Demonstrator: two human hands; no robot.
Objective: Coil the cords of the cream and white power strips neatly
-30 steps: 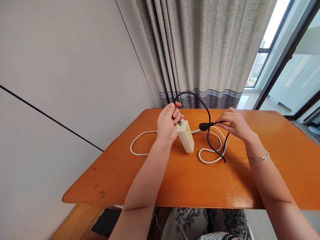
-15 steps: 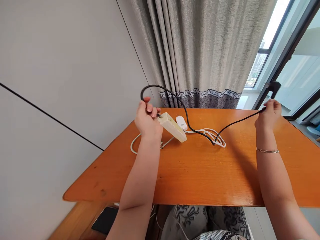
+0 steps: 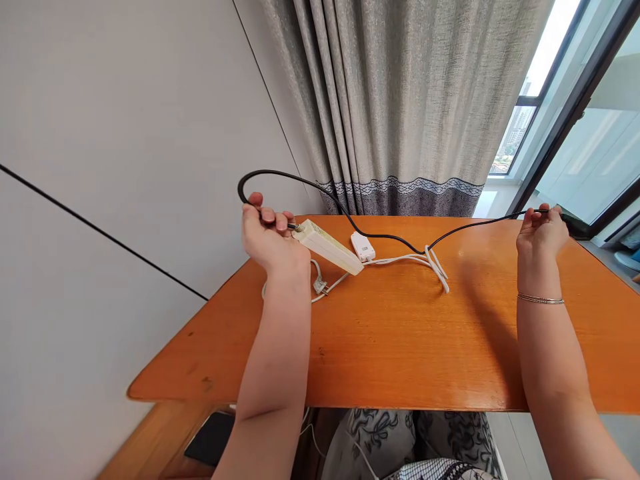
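A grey curtain (image 3: 400, 100) hangs beyond the far edge of the orange table (image 3: 400, 347). Your hands are well apart. At far left, your left hand (image 3: 267, 237) is clamped on the black cable (image 3: 380, 235) where it meets the tilted cream power box (image 3: 330, 247). At far right, your right hand (image 3: 543, 233) pinches the cable's other end. Between them lie a white cord (image 3: 435, 267) and a small white plug (image 3: 363, 247).

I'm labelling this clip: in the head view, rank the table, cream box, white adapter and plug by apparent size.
1. table, by far the largest.
2. cream box, held in the left hand.
3. white adapter.
4. plug; close to the adapter and slightly nearer the camera, so those two are unsure.
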